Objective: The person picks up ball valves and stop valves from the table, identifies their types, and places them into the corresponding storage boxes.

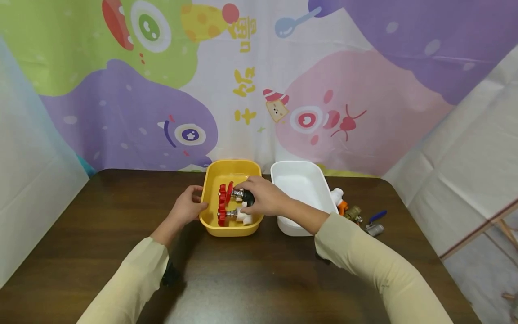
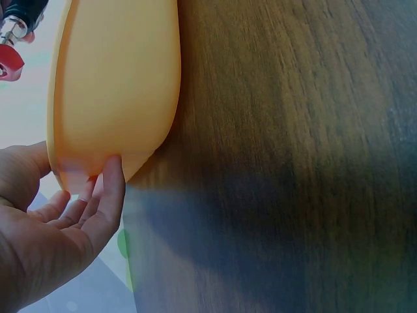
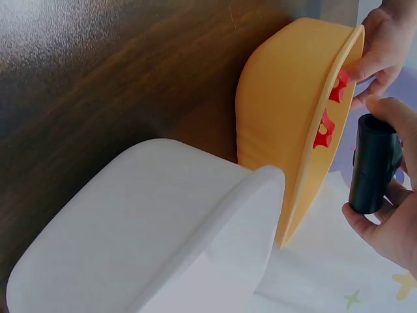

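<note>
In the head view a yellow plastic bin (image 1: 231,231) stands on the table, and my left hand (image 1: 188,206) holds its left side. The left wrist view shows the thumb at the rim and the fingers (image 2: 112,189) against the outer wall. My right hand (image 1: 265,195) grips a black-bodied valve (image 1: 248,198) with a red handwheel above the bin. Its black tubular body (image 3: 371,166) sits between thumb and fingers in the right wrist view. Inside the bin lie white valves (image 1: 244,216) with red handwheels (image 1: 221,217), partly covered by the held valve and the right hand.
A white plastic bin (image 1: 293,230) stands right of the yellow one, under my right forearm. Beyond its right side lie an orange-and-white valve (image 1: 342,207), a brass valve (image 1: 353,213) and a metal valve with a blue lever (image 1: 377,216). A printed cloth (image 1: 243,139) hangs behind the table.
</note>
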Demonstrator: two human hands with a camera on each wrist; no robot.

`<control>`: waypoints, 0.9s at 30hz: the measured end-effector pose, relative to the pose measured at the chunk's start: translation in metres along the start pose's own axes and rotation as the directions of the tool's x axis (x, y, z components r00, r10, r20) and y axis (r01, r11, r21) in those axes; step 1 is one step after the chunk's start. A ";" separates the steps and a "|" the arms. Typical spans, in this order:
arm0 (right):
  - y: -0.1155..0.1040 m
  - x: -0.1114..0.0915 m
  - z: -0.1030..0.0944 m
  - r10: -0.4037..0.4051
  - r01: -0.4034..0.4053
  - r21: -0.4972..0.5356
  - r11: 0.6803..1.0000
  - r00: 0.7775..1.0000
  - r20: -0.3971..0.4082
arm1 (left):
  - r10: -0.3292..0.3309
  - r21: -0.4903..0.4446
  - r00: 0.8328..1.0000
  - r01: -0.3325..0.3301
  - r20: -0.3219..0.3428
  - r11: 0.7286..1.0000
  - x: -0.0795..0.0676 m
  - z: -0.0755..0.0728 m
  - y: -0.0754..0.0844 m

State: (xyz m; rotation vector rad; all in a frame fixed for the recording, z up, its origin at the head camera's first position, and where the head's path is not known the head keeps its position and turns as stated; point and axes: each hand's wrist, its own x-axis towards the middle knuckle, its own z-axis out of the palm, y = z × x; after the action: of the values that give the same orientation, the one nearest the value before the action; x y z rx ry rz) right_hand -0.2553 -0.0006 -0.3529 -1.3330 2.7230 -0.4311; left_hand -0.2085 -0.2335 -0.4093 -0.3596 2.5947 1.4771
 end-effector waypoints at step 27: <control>0.018 0.017 -0.004 0.035 -0.035 -0.014 0.999 0.999 -0.005 | -0.019 0.001 1.000 0.019 0.001 1.000 0.000 0.000 0.000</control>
State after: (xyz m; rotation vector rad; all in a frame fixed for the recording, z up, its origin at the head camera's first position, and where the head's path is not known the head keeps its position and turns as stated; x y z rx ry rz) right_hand -0.2802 -0.0029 -0.3530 -1.2876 2.7536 -0.4129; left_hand -0.2089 -0.2339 -0.4094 -0.3828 2.5836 1.4700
